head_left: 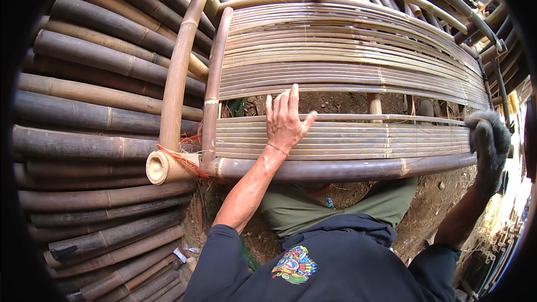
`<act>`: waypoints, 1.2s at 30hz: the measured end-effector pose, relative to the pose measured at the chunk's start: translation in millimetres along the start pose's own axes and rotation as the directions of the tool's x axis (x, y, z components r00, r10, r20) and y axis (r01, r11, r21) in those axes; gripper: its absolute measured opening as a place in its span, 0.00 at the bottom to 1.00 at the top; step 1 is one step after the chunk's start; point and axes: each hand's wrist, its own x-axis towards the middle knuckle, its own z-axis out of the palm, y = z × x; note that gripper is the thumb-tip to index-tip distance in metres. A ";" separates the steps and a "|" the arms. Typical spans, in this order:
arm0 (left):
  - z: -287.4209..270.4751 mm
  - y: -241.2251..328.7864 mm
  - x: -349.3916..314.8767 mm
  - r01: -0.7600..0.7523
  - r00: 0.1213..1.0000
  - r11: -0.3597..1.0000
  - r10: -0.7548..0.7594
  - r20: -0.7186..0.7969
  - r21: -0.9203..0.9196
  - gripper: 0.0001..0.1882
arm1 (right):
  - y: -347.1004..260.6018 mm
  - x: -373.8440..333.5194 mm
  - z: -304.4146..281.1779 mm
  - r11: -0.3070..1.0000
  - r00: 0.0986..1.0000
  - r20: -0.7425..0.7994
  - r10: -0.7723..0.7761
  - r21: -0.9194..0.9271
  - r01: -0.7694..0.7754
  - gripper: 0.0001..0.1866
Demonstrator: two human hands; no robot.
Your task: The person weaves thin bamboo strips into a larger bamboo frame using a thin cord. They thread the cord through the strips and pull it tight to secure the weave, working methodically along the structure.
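bare palm on the slats, gloved hand at the far end

the left hand (285,120) lies flat, fingers spread, on the near band of thin slats of a bamboo frame (347,67), just above its thick front rail (335,169). the right hand (490,142) (in a grey glove) is curled around the frame's right end; how tightly it grips i cannot tell. at the frame's left corner, orange twine (182,159) binds an upright bamboo post (178,72). stacked dark bamboo poles (84,106) fill the left side.
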 end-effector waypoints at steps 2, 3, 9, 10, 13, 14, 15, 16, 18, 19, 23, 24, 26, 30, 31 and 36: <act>-4.1 -15.5 11.7 0.134 0.985 0.990 -0.128 0.116 -0.051 0.12 | 19.9 14.1 -6.3 0.955 0.948 -0.259 0.187 -0.176 -0.237 0.13; -7.9 -28.7 15.0 0.238 0.964 0.971 -0.233 0.131 -0.019 0.09 | 36.1 25.0 -5.1 0.925 0.867 -0.422 0.265 -0.142 -0.352 0.11; -3.0 -97.1 23.3 0.369 0.582 0.929 -0.254 0.772 0.027 0.16 | 142.1 34.2 148.0 0.609 0.945 0.216 0.243 -0.793 0.025 0.12; 6.0 -99.9 27.2 0.351 0.556 0.936 -0.195 0.808 -0.016 0.17 | 149.5 30.1 192.5 0.594 0.943 0.298 0.150 -0.790 0.156 0.12; 34.7 -101.9 41.8 0.386 0.456 0.897 0.018 0.890 -0.216 0.13 | 159.3 40.2 316.9 0.807 0.768 0.548 0.331 -0.587 0.071 0.15; 41.9 -101.4 46.3 0.396 0.442 0.890 0.031 0.896 -0.226 0.13 | 160.6 53.2 353.3 0.881 0.695 0.712 0.101 -0.388 0.270 0.14; 46.2 -100.6 48.1 0.407 0.425 0.883 0.045 0.904 -0.235 0.14 | 161.8 63.3 378.4 0.850 0.561 0.813 -0.154 -0.180 0.495 0.14; 48.6 -100.3 50.9 0.460 0.351 0.858 0.062 0.934 -0.229 0.13 | 162.9 70.1 396.5 0.905 0.518 0.848 -0.111 -0.128 0.405 0.12; 43.6 -99.4 50.7 0.548 0.334 0.816 -0.008 0.943 -0.186 0.12 | 162.9 82.1 411.0 0.937 0.369 0.929 0.014 -0.141 0.319 0.09; 37.2 -98.5 50.0 0.592 0.315 0.791 -0.052 0.948 -0.153 0.12 | 161.7 83.2 405.6 0.951 0.373 0.928 -0.014 -0.103 0.291 0.10; -5.4 -87.7 45.2 0.617 0.561 0.749 -0.205 0.802 -0.241 0.11 | 132.2 70.0 356.8 0.930 0.603 0.758 0.247 -0.360 0.072 0.16; -18.1 -84.2 47.0 0.595 0.590 0.768 -0.214 0.779 -0.239 0.11 | 116.6 58.4 342.7 0.933 0.742 0.631 0.226 -0.360 0.022 0.18; -43.0 -74.8 48.6 0.701 0.557 0.553 -0.032 0.830 -0.450 0.11 | 83.7 43.1 322.9 0.967 0.883 0.462 0.081 -0.252 0.043 0.23; -73.1 -57.3 52.3 0.753 0.512 0.337 0.242 0.825 -0.566 0.12 | 33.5 17.4 291.8 0.981 0.922 0.342 -0.181 0.136 0.141 0.15; -75.4 -55.3 52.3 0.786 0.479 0.350 0.176 0.860 -0.510 0.12 | 26.8 3.3 272.1 0.975 0.928 0.337 -0.159 0.202 0.094 0.12; -55.5 -58.5 39.2 0.825 0.519 0.325 -0.111 0.848 -0.462 0.11 | 10.3 -125.4 82.0 0.987 0.950 0.310 -0.036 0.159 -0.014 0.09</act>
